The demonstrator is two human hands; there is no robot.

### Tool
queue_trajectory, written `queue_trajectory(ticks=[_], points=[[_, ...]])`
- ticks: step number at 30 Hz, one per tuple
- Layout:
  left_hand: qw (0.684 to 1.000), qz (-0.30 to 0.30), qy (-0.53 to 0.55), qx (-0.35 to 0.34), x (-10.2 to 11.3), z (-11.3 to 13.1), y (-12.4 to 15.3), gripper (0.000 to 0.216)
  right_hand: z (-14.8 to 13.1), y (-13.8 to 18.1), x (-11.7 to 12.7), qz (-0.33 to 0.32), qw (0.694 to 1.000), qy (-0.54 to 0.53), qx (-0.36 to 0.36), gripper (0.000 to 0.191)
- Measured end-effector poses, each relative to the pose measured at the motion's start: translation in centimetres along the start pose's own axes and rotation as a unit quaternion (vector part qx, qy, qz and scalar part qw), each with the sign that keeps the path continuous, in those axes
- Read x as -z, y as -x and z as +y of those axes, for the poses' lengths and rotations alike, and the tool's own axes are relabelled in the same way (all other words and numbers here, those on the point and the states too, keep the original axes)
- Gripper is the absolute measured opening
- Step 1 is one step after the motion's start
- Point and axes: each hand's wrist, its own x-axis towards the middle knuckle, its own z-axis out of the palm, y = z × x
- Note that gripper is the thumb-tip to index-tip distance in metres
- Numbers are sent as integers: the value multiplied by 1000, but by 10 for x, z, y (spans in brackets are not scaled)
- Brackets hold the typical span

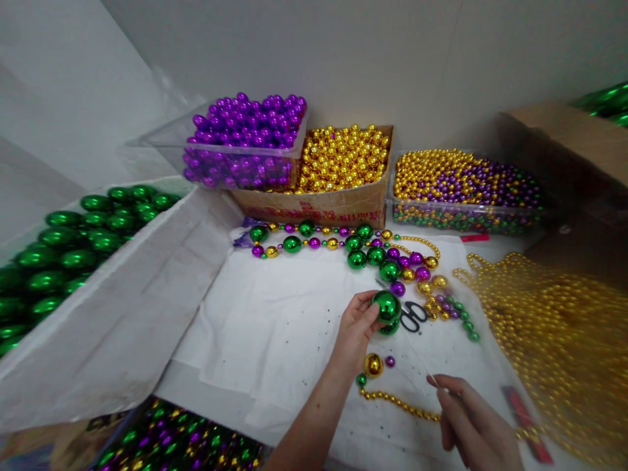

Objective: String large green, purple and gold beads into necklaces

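Observation:
My left hand (356,330) pinches a large shiny green ball bead (386,306) above the white cloth, with a second green ball (390,328) just under it. My right hand (473,425) is closed on a thin needle or wire (417,358) that runs up toward the green ball. Between the hands lie a gold ball (373,365), a small purple bead (390,360), a small green bead and a strand of small gold beads (400,402). A finished string of green, purple and gold balls (343,245) curves across the cloth beyond my hands.
Black scissors (413,317) lie beside the green ball. At the back stand a tub of purple balls (245,140), a cardboard box of gold balls (343,160) and a tub of mixed small beads (461,186). Green balls (73,242) fill a box on the left. Gold strands (554,333) pile on the right.

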Motion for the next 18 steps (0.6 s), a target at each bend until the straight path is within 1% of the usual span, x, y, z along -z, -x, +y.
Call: queue_trajectory(ticks=[11,18], points=[[1000,4,-10,-16,-1,3,0,30,9,-9,0,-6,1000,-2,21,47],[999,27,-27,-31,-5,2,3,32,15,-2,-8,-14,999,2,40,46]])
